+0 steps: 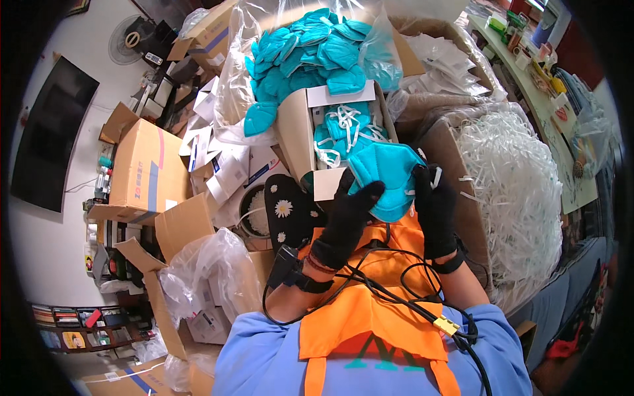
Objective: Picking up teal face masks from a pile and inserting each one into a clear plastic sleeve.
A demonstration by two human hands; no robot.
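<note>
A teal folded face mask [386, 173] is held up in front of my chest, over the near end of a small open box. My left hand [349, 214], in a black glove, grips its lower left side, with the thumb lying across the front. The black-gloved right hand [434, 210] pinches the mask's right edge. A bit of white strap [436, 175] shows by its fingers. Just beyond, the small cardboard box [298, 129] contains teal masks with white ear loops [348, 123]. Behind it rises a heap of teal masks [310, 49] in a clear plastic bag.
To the right stands a large carton full of white elastic straps [512, 178]. Flat white packets [441, 63] fill another carton behind it. Cartons [148, 168] and loose white boxes [231, 175] crowd the left. Black cables [376, 284] hang across my orange apron.
</note>
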